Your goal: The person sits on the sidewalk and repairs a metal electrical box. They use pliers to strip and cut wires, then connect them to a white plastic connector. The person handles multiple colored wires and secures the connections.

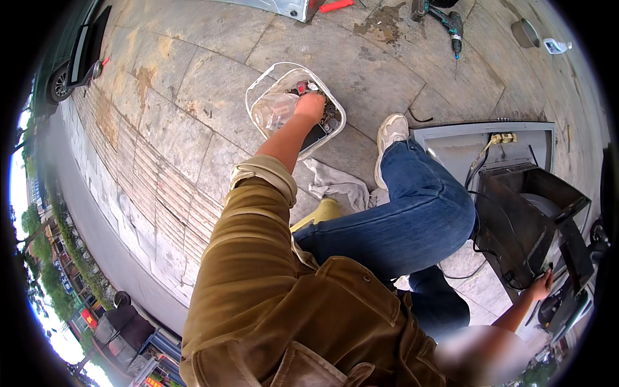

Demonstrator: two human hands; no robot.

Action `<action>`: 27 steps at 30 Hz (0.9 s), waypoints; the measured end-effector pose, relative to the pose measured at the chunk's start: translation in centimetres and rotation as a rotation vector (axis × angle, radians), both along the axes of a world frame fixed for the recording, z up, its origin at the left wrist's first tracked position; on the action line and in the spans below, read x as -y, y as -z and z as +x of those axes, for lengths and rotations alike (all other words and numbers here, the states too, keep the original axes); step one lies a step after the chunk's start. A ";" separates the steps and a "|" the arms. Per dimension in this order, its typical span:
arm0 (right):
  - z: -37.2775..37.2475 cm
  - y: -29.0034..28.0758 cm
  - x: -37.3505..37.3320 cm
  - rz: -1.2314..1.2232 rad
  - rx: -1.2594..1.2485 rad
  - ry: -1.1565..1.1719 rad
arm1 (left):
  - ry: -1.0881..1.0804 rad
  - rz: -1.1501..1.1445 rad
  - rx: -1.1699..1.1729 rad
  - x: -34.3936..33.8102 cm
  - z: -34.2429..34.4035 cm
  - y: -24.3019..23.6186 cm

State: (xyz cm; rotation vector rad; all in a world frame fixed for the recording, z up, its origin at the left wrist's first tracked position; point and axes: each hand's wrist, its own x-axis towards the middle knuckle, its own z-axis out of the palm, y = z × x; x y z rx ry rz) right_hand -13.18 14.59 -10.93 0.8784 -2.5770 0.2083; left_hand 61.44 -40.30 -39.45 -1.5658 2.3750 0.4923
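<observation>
My left hand (311,107) reaches into a white plastic bucket (342,122) with a raised handle. Its fingers are bent down among small metal parts (331,120) and hidden. A clear plastic piece (273,111) lies beside the wrist, inside the bucket; red and white bits show past the knuckles. Far to the right, my right hand (543,285) has its fingers closed around a small dark piece at the edge of a dark metal box (516,200). What that piece is I cannot make out. A blurred patch covers part of the right arm.
A grey metal panel (445,143) with wiring lies under the box, right of my shoe (392,132). A rag (335,182) and a yellow stool (325,209) are near my leg. A cordless drill (455,32), a tin (525,33) and a white bottle (556,46) stand farther off.
</observation>
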 end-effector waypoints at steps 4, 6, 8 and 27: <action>-1.4 0.3 -0.2 -0.008 -0.041 -0.088 | -0.010 -0.144 0.236 -0.5 -0.5 3.9; -1.3 0.6 -0.7 -0.019 -0.050 -0.106 | -0.121 0.048 0.213 0.3 -1.2 3.5; -1.2 0.5 -1.0 -0.028 -0.059 -0.101 | -0.009 -0.066 0.199 0.0 -1.2 2.9; 7.6 0.4 5.9 -0.592 0.192 0.121 | -0.407 0.689 -1.373 -4.4 -9.4 -27.0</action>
